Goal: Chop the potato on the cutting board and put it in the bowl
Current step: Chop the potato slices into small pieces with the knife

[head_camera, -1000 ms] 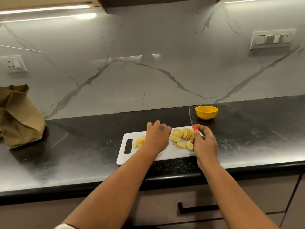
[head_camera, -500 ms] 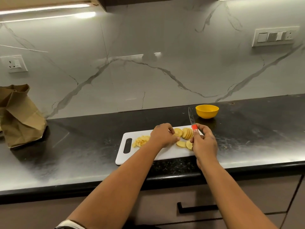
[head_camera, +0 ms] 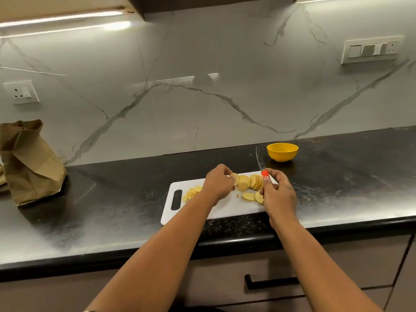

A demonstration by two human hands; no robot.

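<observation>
Head view: we look down at our two hands over a white board (head_camera: 222,210) on a dark counter (head_camera: 101,210).
Left hand (head_camera: 217,184): fingers curled, pinching a slice (head_camera: 234,177) at their tips, likely to set it up for cutting.
Right hand (head_camera: 278,195): fingers wrapped round the knife (head_camera: 261,164), blade raised and pointing away, clear of the food.
Potato: slices (head_camera: 249,183) lie between our two sets of fingers; chopped bits (head_camera: 191,193) sit left of the left hand.
Bowl (head_camera: 282,152): beyond the right fingers, apart from the board.
Room: bare board nearer us; its near edge sits close to the counter lip.
</observation>
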